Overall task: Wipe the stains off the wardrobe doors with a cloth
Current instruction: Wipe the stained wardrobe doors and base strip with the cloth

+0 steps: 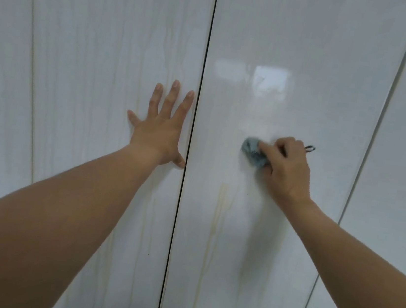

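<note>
The grey-blue cloth (253,153) is bunched up and pressed against the right wardrobe door (300,50), roughly midway between that door's left and right edges, with a small dark loop (309,148) sticking out past the knuckles. The right hand (287,165) grips it with curled fingers, just above pale yellowish streaks (220,207) that run down the glossy white panel. Across the dark vertical gap (188,152) between the doors, the left hand (159,132) lies flat with fingers spread on the left wardrobe door (108,38), close to its right edge.
</note>
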Demonstrator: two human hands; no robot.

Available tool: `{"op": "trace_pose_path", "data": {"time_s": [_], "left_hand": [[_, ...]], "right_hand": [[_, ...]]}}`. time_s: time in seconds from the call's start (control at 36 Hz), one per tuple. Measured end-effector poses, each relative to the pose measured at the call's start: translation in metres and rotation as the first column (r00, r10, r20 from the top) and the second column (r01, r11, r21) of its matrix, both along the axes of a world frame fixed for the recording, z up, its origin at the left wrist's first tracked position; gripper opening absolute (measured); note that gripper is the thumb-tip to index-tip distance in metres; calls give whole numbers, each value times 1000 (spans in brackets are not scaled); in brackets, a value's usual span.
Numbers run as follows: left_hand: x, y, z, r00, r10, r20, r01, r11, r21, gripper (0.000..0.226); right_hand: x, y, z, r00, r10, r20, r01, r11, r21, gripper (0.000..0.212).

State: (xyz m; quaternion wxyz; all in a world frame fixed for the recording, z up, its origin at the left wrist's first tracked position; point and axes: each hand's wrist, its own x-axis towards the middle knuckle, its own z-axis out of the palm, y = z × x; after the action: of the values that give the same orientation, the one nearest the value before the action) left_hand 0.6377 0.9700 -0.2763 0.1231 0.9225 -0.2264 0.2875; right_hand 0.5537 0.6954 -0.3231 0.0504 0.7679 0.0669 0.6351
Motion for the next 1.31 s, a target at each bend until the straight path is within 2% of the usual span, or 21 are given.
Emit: {"op": "trace_pose_path", "data": {"time_s": [0.08,0.14,0.19,0.31,0.36,0.44,0.56,0.64,0.69,0.75,0.83,0.92,1.0,1.08,1.17,1.22,1.31], "left_hand": [[1,0,0,1000,1,0,-1,1000,0,163],[1,0,0,1000,-1,0,1,1000,1,163],[-1,0,0,1000,0,-3,0,1000,5,163],[-1,0,1,1000,1,-1,-1,1000,5,163],[-2,1,1,1000,1,-2,-1,1000,6,163],[-3,1,1,1000,-1,-2,1,1000,12,163],[-3,0,1,1000,2,-5,-2,1000,11,163],[-6,-1,2,1000,2,-16,-2,1000,4,164],[-6,1,1,1000,4,-13,-4,1000,1,164],[-8,0,2,1000,7,-13,-7,1000,5,164],[-10,0,4,1000,17,-16,-17,1000,16,164],[-10,1,4,1000,13,-25,-13,1000,14,165],[-12,1,4,1000,11,-28,-11,1000,20,165],[-11,0,4,999,4,-32,-3,1000,24,165],[-9,0,3,999,9,-36,-9,1000,12,167],[-9,0,4,999,5,-39,-4,1000,11,166],[-10,1,5,999,-1,-41,2,1000,17,166]], "right_hand": [[-6,-4,-29,997,-6,-83,-5,991,-134,26],[-11,-8,-24,993,-14,-120,-11,979,-203,27],[-13,-12,-5,994,-24,-104,2,978,-207,27],[-14,-23,43,999,-2,52,-2,996,92,29],[-15,-27,52,997,-24,69,12,985,173,30],[-19,-32,33,999,-46,-7,46,994,98,25],[-26,-45,-37,991,-110,-73,104,991,-80,27],[-33,-49,-59,985,-104,-138,91,991,-99,26],[-36,-49,-46,979,-90,-183,74,993,-95,29],[-41,-54,-22,979,-86,-184,84,996,-19,35],[-51,-66,7,993,-79,-89,94,979,179,35],[-56,-78,13,991,-129,-45,135,970,202,36],[-59,-81,-12,984,-160,-75,172,966,191,45],[-63,-77,-56,974,-137,-180,194,914,357,45],[-65,-79,-80,967,-102,-232,183,913,363,47],[-67,-85,-71,984,-80,-160,130,934,334,47],[-73,-85,-41,998,-59,36,29,834,551,43]]}}
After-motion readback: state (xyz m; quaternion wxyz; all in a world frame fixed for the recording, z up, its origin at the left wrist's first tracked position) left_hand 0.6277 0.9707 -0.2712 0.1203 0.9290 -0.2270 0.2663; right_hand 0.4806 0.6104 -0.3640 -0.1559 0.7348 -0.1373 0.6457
